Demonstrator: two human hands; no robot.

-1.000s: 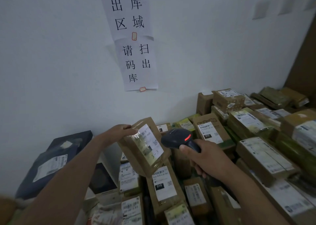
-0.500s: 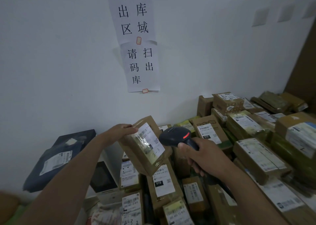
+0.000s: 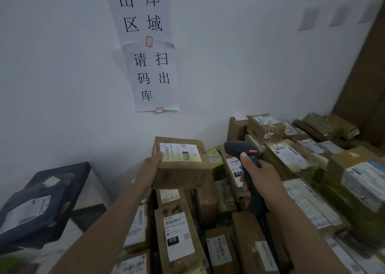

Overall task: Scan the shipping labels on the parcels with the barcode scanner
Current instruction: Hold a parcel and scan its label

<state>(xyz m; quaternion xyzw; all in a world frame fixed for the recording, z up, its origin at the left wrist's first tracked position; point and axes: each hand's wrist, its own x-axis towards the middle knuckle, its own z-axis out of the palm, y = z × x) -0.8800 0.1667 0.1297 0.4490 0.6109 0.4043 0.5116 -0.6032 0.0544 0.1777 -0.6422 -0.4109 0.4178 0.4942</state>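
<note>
While left hand [image 3: 150, 168] grips parcel [image 3: 183, 174] (label [image 3: 179, 151] up), right hand [image 3: 263, 180] grips scanner [image 3: 239, 148].

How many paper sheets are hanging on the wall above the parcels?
2. The upper sheet is cut off by the frame's top edge; the lower sheet hangs directly beneath it. More could lie above the frame.

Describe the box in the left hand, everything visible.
The held box is a brown cardboard parcel, scuffed, lifted above the pile with its labelled face up. A white shipping label covers most of that face: barcode at its left end, handwriting at its right, yellowish strip along the near edge. The left hand grips its left end, thumb on the label. The barcode scanner sits to its right, not touching.
</note>
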